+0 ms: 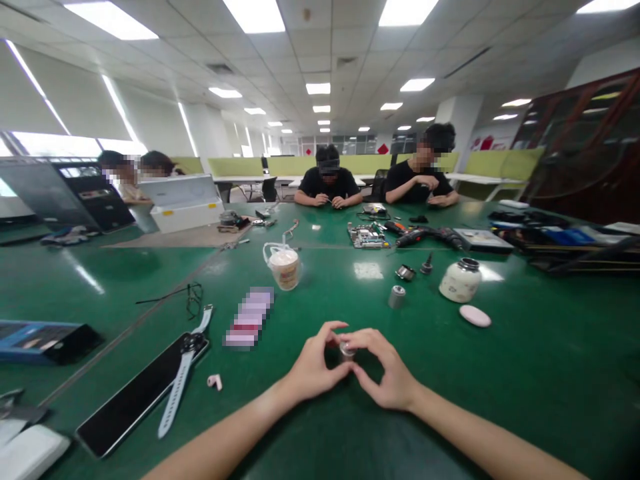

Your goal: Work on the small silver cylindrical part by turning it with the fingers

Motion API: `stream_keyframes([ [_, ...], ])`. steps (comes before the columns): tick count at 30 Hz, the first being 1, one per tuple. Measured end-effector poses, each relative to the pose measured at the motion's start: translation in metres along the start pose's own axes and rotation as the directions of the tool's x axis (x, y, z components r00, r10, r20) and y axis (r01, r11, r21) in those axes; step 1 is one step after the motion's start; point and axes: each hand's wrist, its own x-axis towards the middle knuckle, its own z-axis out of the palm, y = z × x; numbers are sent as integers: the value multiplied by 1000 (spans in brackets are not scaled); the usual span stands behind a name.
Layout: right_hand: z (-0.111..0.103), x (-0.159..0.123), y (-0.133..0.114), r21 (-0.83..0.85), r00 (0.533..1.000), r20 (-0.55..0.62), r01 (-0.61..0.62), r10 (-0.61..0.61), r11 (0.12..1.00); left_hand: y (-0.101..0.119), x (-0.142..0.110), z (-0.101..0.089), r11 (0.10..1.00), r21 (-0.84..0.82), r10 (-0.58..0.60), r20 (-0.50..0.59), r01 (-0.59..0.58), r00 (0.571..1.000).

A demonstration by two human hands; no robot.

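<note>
small metal part [347, 349]: mostly hidden by fingers | pixelated obj [249, 317]: unreadable | white box [27, 453]: cut off

bare green table [525, 373] lies open to the right of the hands and straight ahead up to a small metal cylinder [397, 297], while the left is crowded by a blurred card [249, 317], a watch [184, 370], a tablet [135, 400] and an earbud [215, 381].

Bright ceiling panels [256, 13], glare on green table [525, 373] (edges bend w/ wide-angle distortion).
</note>
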Motion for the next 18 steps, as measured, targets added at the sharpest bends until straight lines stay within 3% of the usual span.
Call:
stream_keyframes([
  [12,1,-3,-1,0,999,-37,-10,10,1000,1,-3,-1,999,9,40,10,-40,999],
  [18,-1,-5,-1,3,987,-131,-88,87,996,2,-3,0,1000,1,20,7,-20,1000],
])
